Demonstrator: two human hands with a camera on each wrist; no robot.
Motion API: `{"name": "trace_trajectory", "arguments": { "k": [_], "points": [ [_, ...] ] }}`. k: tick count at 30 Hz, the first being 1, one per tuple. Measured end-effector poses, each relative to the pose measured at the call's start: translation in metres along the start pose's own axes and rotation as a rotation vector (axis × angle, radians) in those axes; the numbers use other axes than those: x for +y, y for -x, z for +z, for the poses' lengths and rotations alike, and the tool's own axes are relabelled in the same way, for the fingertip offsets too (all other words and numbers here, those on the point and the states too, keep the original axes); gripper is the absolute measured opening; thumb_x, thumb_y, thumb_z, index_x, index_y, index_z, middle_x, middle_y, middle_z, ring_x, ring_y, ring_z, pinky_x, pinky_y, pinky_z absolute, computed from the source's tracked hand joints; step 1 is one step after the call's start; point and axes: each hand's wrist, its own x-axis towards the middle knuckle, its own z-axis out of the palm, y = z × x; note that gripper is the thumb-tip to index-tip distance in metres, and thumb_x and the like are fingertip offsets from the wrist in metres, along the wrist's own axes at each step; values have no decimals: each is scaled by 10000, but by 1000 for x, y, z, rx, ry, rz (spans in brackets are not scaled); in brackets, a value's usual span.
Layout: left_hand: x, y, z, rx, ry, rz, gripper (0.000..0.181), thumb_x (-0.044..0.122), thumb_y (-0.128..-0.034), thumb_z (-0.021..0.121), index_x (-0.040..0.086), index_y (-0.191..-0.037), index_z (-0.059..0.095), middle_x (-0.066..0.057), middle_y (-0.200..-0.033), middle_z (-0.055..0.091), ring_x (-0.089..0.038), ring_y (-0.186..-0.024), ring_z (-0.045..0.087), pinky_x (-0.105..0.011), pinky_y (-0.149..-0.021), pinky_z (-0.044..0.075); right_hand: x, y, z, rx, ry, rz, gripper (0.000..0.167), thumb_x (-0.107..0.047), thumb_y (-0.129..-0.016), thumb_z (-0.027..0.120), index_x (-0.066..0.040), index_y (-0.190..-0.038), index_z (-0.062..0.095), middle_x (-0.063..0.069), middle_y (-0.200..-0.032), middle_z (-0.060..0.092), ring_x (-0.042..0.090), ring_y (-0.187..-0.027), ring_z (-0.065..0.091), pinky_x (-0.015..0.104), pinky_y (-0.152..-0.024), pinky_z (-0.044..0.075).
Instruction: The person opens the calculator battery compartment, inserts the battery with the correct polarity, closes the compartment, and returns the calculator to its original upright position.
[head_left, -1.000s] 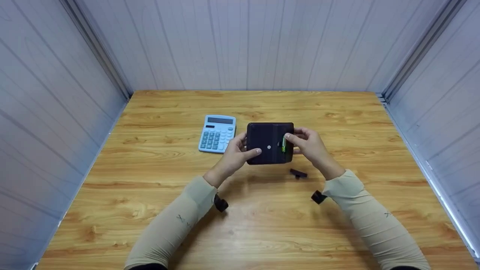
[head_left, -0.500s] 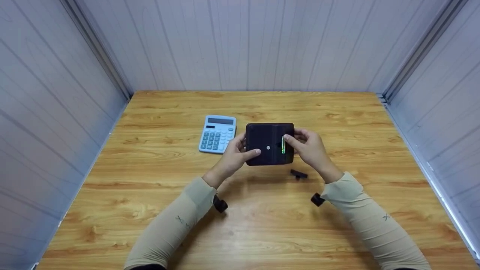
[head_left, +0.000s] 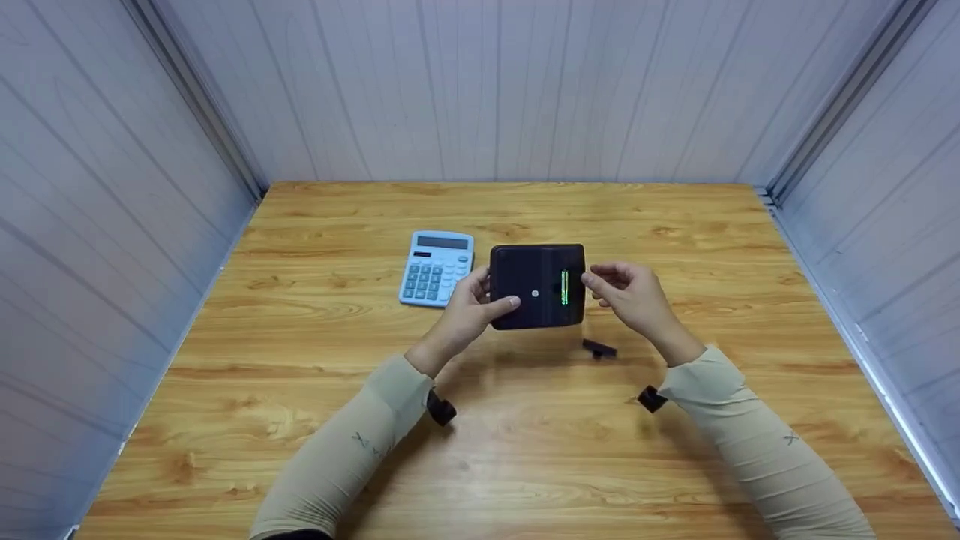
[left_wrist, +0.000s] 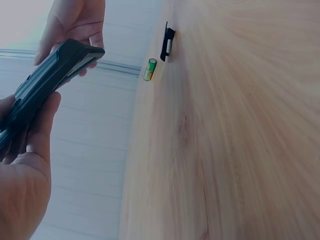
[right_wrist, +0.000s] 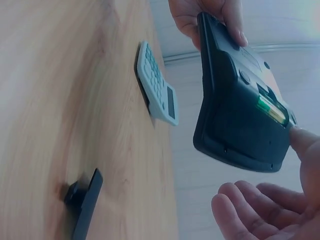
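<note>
My left hand (head_left: 466, 309) grips a black calculator (head_left: 517, 266) by its left side, thumb on top. The calculator is held above the table with its back turned up; its keys are out of sight. A green battery (head_left: 565, 287) lies in the slot on that back, plainer in the right wrist view as a green cylinder (right_wrist: 272, 110). My right hand (head_left: 636, 296) is at the calculator's right edge, thumb tip at the rim and fingers loosely bent, gripping nothing. Below, a small black battery cover (head_left: 599, 348) lies on the table.
A light-blue calculator (head_left: 436, 268) lies face up behind my left hand. The left wrist view shows a loose green battery (left_wrist: 150, 69) on the wooden table (head_left: 495, 450), near the cover. Pale panel walls (head_left: 495, 90) stand at the back and sides.
My right thumb has come off the battery, and the right hand has drawn back to the right. The battery stays in the slot. My left hand keeps its grip.
</note>
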Motion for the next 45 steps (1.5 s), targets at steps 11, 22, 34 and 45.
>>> {"name": "trace_trajectory", "arguments": {
  "k": [11,22,34,45],
  "points": [
    [-2,0,-3,8,-12,3,568,-29,-1010,710,56,-1548,546,-190,-1360,721,-250,-1181,760,-409,-982,662,16,10,-9,-3,125,-22,360,-216,-1035,766,74,-1249,759,247,-1171,785,37,-876,682,139,-765,569],
    [-2,-1,-5,-3,-18,13,570,3,-1024,708,88,-1563,541,-169,-1371,718,-254,-1211,751,-408,-1000,655,22,20,-12,-81,248,5,400,-164,-986,821,92,-1278,725,214,-1110,775,209,-954,702,172,-791,552],
    [-4,-2,-5,-6,-8,21,583,-16,-1014,709,77,-1564,540,-179,-1326,726,-257,-1146,779,-406,-962,669,33,22,-12,-232,345,57,456,-179,-951,852,87,-1296,719,209,-1102,748,259,-993,677,264,-823,548],
    [-4,-2,-5,-3,-12,15,571,-14,-1013,712,82,-1553,553,-182,-1340,725,-265,-1161,775,-412,-966,668,38,24,-5,-348,408,82,470,-180,-925,873,71,-1292,723,154,-1042,742,235,-937,671,375,-849,576]
  ]
}}
